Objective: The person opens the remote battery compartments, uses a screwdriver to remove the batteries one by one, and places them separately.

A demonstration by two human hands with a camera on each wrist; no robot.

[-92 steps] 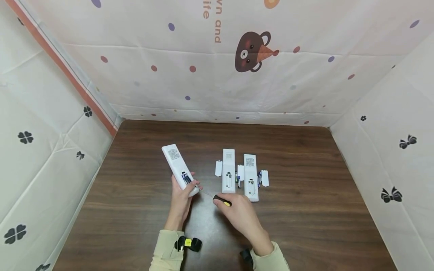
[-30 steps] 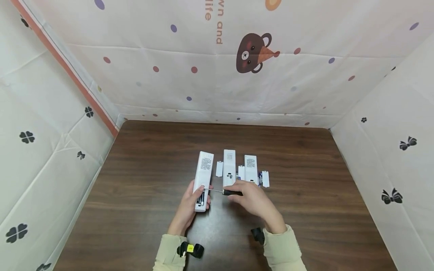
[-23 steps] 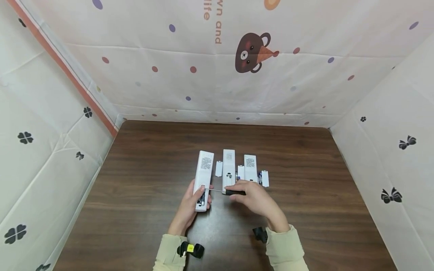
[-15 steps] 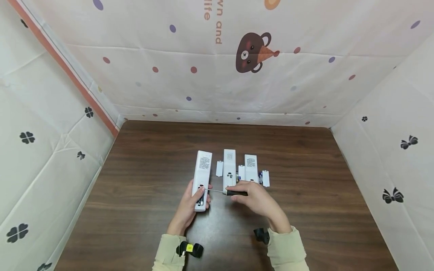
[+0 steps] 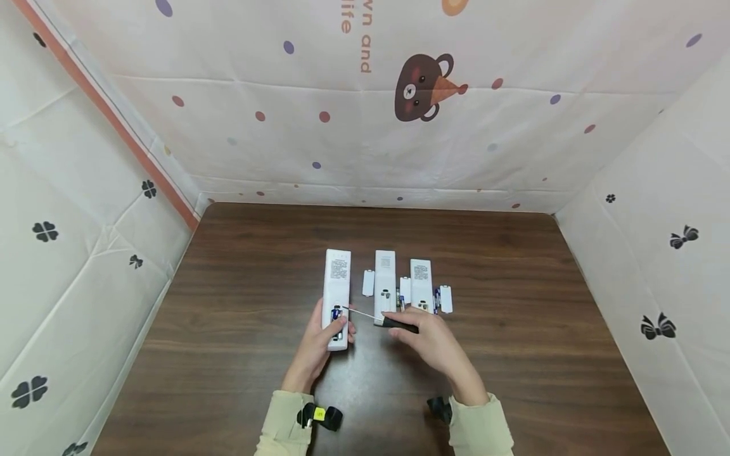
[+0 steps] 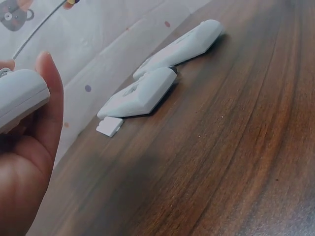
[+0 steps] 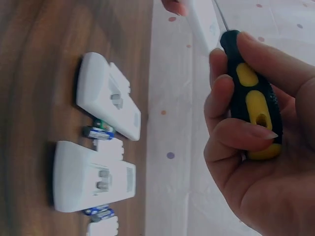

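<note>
My left hand (image 5: pixel 310 348) grips a white remote control (image 5: pixel 338 278) by its near end, back side up. Its battery compartment is uncovered, with batteries (image 5: pixel 336 313) inside, and the thumb lies over part of it. My right hand (image 5: pixel 430 342) holds a screwdriver (image 5: pixel 399 325) by its black and yellow handle, fingers curled round it in the right wrist view. The thin shaft points left, and its tip is at the upper end of the compartment; whether it touches a battery cannot be told. In the left wrist view only the end of the held remote (image 6: pixel 24 93) shows.
Two more white remotes, a left one (image 5: pixel 384 272) and a right one (image 5: pixel 421 275), lie back up with uncovered compartments on the brown table (image 5: pixel 228 329). Around them lie loose covers (image 5: pixel 368 283) and batteries (image 7: pixel 98 132). Printed cloth walls (image 5: pixel 256 152) stand around the table.
Over three seconds the held remote has moved right and turned nearly straight. In the last half second it shifted slightly away, the thumb slid lower, and the screwdriver tip rose.
</note>
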